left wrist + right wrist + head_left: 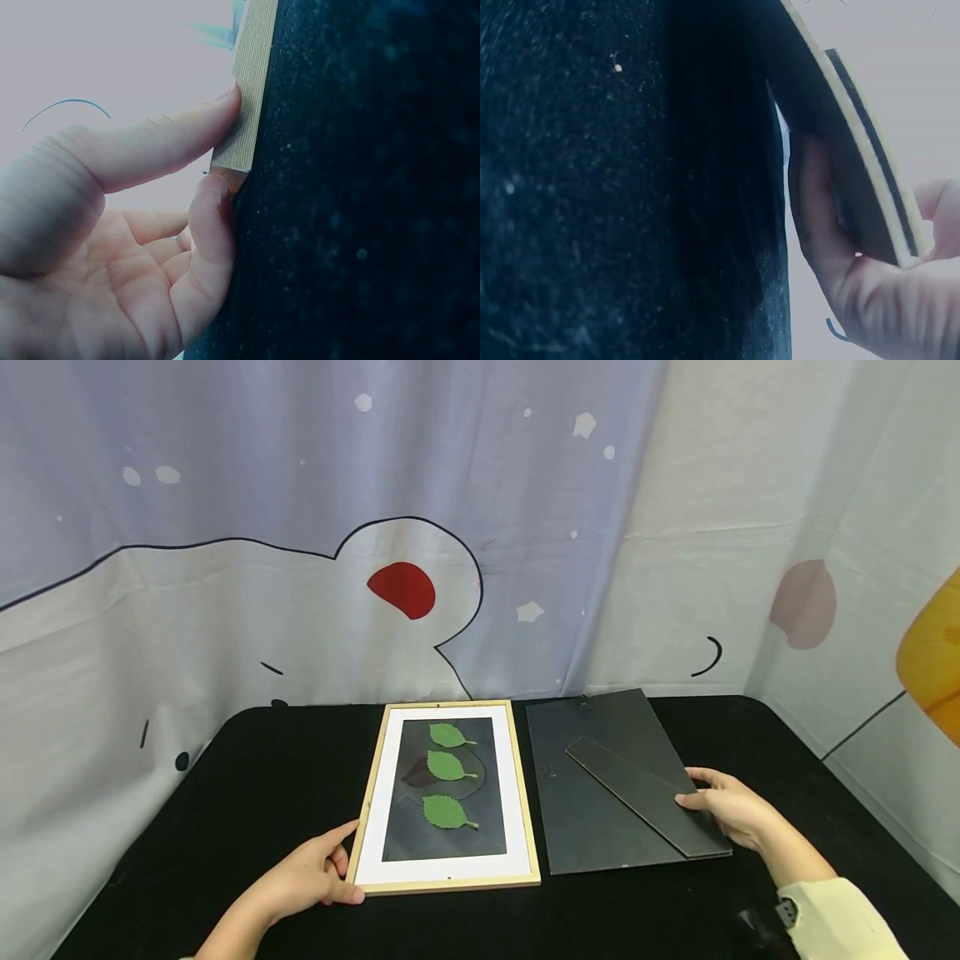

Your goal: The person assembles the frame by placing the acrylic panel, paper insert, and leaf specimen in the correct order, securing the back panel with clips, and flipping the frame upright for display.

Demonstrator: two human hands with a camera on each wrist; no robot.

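Note:
A light wood picture frame [448, 887] with a white mat and three green leaves on a dark picture lies on the table, with reflections over the picture. My left hand [311, 872] holds its near left corner, the thumb [172, 146] against the near side and the index finger along the left side. To its right is the black backing board [577, 827], with a narrow stand leg [645, 793] slanting across it. My right hand [731, 806] grips the board's right edge together with the leg. In the right wrist view, fingers reach under the board, whose near edge is raised off the cloth.
A black cloth [285, 760] covers the table. Behind it and at the right side hangs a printed curtain [225, 610], meeting the table's back edge. The frame and the board lie side by side with a narrow strip of cloth between them.

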